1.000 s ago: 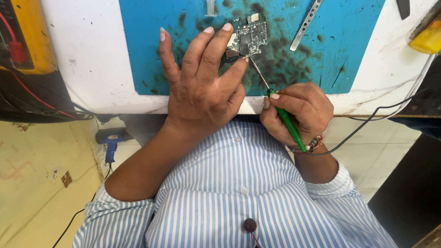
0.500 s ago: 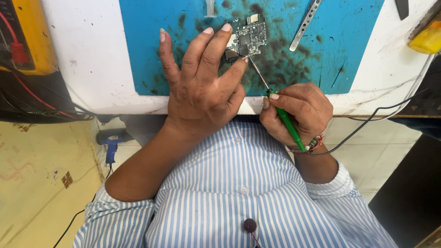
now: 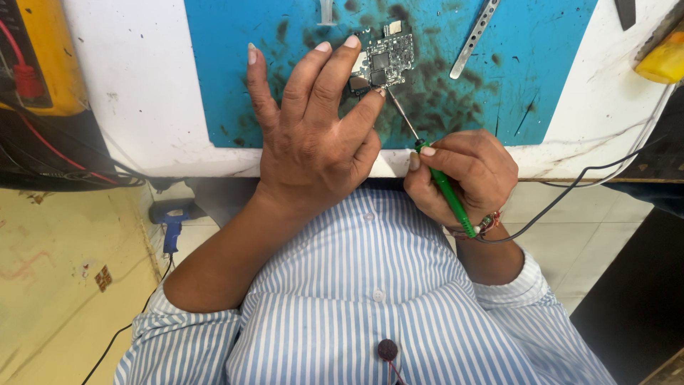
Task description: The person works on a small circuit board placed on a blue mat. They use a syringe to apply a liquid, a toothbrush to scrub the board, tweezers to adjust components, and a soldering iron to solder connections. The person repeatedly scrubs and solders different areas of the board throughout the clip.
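1. At your far left sits one yellow meter (image 3: pixel 32 57) with a red lead plugged into it, half out of frame at the edge of the white table (image 3: pixel 142 107).
2. Below it, on the floor, lies one small blue tool (image 3: pixel 171 232) with a dark cable running away from it.
3. One blue work mat (image 3: pixel 556 64) covers the middle of the table; it is smudged with dark stains around the spot where you are working.
4. Your left hand (image 3: pixel 313 142) lies flat over the near edge of the mat, fingers spread. Two fingertips press on the left side of the board and the thumb tip touches its lower edge; the hand is not closed around anything, it only pins the board down.
5. One small circuit board (image 3: pixel 388 60) lies on the mat near its far edge, just right of your left fingertips, chips facing up.
6. One green-handled soldering iron (image 3: pixel 445 189) runs from your right hand up to the board; its thin metal tip meets the board's lower left corner, beside your left thumb.
7. Your right hand (image 3: pixel 463 175) is closed tightly round the green handle, pen-fashion, resting at the table's near edge. A thread band shows on that wrist.
8. One flat metal strip (image 3: pixel 474 36) lies slanted on the mat, right of the board and apart from it.
9. One yellow object (image 3: pixel 659 60) sits at the far right; too little shows to tell what it is.
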